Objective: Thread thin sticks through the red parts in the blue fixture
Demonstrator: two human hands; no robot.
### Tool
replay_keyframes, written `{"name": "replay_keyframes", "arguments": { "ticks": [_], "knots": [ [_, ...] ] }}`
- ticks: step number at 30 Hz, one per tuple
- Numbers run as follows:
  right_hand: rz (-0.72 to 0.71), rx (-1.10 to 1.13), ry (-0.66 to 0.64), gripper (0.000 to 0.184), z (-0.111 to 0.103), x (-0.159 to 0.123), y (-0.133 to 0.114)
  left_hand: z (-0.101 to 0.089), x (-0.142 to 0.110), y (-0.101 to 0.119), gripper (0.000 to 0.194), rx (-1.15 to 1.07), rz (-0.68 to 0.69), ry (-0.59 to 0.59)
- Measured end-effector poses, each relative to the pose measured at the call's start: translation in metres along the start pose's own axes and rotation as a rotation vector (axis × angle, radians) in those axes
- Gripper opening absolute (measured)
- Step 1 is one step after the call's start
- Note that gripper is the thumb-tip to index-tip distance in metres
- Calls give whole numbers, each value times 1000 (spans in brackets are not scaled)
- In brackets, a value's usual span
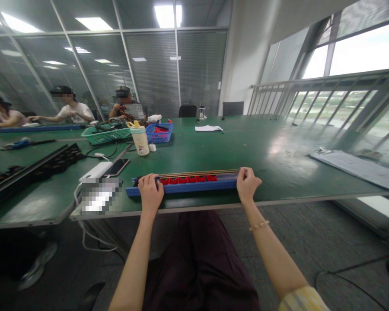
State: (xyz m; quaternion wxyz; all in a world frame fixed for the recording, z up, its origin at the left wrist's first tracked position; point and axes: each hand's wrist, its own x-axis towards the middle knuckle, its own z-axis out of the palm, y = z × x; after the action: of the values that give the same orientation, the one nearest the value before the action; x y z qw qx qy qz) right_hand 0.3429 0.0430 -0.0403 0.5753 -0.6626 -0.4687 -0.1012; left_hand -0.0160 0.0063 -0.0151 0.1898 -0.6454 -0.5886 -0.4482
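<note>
A long blue channel (194, 187) lies along the near edge of the table, with a row of red pieces (188, 179) inside it. Several thin yellowish strands (201, 173) run lengthwise above the red pieces. At the left part of the channel, my left hand (151, 194) is closed over it, with the fingers curled across the top beside some small black parts (136, 181). At the opposite end, my right hand (247, 183) pinches the ends of the strands at the channel's rim. Its fingertips hide the exact grip.
A phone (118, 167), a white power bank (96, 170) with cable and a cream bottle (139, 140) stand left. Behind are a green basket (106, 137) and a blue basket (162, 137). Papers (359, 168) lie right. Several people (74, 111) sit at far left.
</note>
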Motion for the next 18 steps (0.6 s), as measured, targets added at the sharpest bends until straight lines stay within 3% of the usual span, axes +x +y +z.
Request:
{"name": "replay_keyframes", "arguments": {
  "ticks": [5,10,18],
  "knots": [
    [-28,-26,-52,37,1,-1,-1,0,0,-1,22,1,12,4],
    [0,-46,-3,38,1,-1,-2,-1,0,0,22,-5,0,-3],
    [-73,-7,-13,36,0,1,1,-1,0,0,22,-2,0,-5]
  ]
}}
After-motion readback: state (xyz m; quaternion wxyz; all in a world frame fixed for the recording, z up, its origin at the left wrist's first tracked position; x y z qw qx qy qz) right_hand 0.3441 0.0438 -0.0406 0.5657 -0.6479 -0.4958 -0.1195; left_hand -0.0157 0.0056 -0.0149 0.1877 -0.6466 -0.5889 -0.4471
